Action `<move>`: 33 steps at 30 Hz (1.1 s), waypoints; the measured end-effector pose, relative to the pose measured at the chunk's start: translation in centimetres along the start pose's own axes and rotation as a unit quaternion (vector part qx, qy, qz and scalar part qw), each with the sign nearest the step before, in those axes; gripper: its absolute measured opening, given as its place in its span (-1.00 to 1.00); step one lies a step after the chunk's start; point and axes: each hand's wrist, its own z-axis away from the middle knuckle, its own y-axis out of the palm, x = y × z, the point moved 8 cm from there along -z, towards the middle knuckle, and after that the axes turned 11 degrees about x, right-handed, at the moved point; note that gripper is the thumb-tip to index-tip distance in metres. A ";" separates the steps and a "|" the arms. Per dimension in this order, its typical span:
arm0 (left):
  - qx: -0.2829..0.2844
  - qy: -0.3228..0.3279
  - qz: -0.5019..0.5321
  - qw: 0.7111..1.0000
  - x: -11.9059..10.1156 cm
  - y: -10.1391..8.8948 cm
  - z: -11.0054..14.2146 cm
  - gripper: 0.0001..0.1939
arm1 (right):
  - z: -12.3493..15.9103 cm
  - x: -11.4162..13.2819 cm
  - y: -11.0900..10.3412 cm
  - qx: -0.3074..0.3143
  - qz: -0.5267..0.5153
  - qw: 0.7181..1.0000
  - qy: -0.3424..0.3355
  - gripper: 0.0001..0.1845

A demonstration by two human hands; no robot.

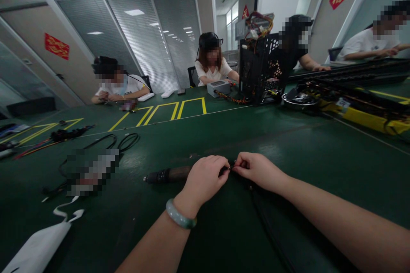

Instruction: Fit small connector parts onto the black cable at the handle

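My left hand (206, 177), with a pale green bangle (181, 215) at its wrist, is closed, thumb and fingers together. Facing it, my right hand (258, 170) is closed in a pinch, the fingertips of both hands almost meeting. Something small and dark shows between them, too hidden to name. An electric screwdriver (165, 175) lies on the green table, its bit pointing left and its rear end hidden behind my left hand. Below my right hand a black cable (267, 222) runs toward the near edge.
On the left are a white power bank (36, 249) with a white cord (60, 211), a pixelated device (96, 175), and black cables (128, 141). A computer case (256, 68), power supply (219, 88) and metal bowl (299, 99) stand farther back. Several people sit across.
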 end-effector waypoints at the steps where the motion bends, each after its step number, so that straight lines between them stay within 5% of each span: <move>1: -0.002 0.001 0.001 1.000 0.0 0.0 0.0 -0.89 | 0.0 -0.1 0.0 0.000 0.001 1.000 0.002 -0.90; 13: -0.001 -0.032 0.004 0.999 0.5 0.4 -0.1 -0.88 | 0.1 0.0 0.0 0.003 -0.007 1.000 -0.012 -0.89; 33: -0.017 0.004 0.015 1.000 0.2 0.3 -0.1 -0.87 | -0.1 -0.7 0.1 0.002 -0.019 1.000 -0.011 -0.90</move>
